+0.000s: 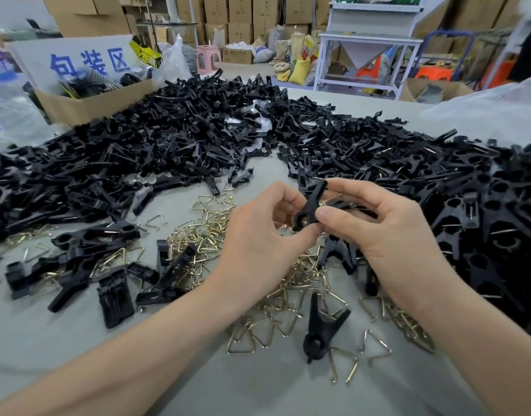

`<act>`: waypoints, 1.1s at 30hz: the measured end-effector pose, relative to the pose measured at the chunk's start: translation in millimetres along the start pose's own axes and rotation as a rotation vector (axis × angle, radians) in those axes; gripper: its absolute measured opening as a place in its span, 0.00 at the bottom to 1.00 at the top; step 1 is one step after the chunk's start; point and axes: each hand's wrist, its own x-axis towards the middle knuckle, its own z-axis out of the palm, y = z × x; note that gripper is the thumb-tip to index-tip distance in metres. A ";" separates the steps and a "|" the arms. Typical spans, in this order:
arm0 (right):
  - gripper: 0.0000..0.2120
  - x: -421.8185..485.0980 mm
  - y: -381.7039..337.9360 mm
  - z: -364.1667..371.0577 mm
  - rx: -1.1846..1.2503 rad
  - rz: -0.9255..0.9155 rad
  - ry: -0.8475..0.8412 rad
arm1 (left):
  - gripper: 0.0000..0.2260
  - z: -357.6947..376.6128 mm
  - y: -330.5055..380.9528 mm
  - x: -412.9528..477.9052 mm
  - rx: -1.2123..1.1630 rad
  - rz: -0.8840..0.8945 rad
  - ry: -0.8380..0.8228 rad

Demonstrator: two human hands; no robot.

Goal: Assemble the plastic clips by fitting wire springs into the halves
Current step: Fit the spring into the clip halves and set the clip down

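Observation:
Above the table's middle I hold a black plastic clip (310,205) between both hands. My left hand (258,235) pinches its lower end from the left with curled fingers. My right hand (384,223) grips it from the right, thumb pressed on the clip. A second black piece sticks out rightward under my right fingers. A brass-coloured wire spring seems to sit between the pieces, mostly hidden. Loose triangular wire springs (276,298) lie scattered on the grey table (78,340) beneath my hands. One assembled clip (321,328) lies near the front.
A big heap of black clip halves (183,130) covers the back and left. Assembled clips (483,223) are piled at the right. A cardboard box (87,100) stands at the back left, a clear plastic bag (492,106) at the right. Stacked cartons fill the background.

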 end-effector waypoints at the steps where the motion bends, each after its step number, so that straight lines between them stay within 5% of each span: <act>1: 0.26 2.1 -1.1 -3.4 -0.003 0.016 -0.034 | 0.09 -0.2 0.5 0.1 -0.002 0.007 -0.004; 5: 0.24 6.4 -4.4 -10.6 -0.023 0.009 -0.155 | 0.09 0.1 0.7 -0.3 -0.018 0.014 -0.030; 9: 0.14 7.2 -3.2 -11.2 -0.049 -0.018 -0.120 | 0.10 -0.3 -0.6 0.0 0.008 0.037 -0.037; 16: 0.13 5.2 -7.7 -9.4 -0.069 -0.025 -0.099 | 0.12 -0.9 -1.3 -0.2 0.141 0.212 -0.006; 20: 0.05 6.8 -8.0 -12.9 -0.139 -0.066 0.050 | 0.10 0.0 -1.0 -0.3 0.141 0.221 0.021; 24: 0.11 9.7 -8.7 -18.6 -0.071 0.023 0.125 | 0.11 -2.0 -0.9 0.4 0.138 0.206 0.028; 33: 0.05 4.8 -15.8 -13.0 -0.050 0.174 0.085 | 0.11 -1.6 -2.2 1.5 0.173 0.197 0.038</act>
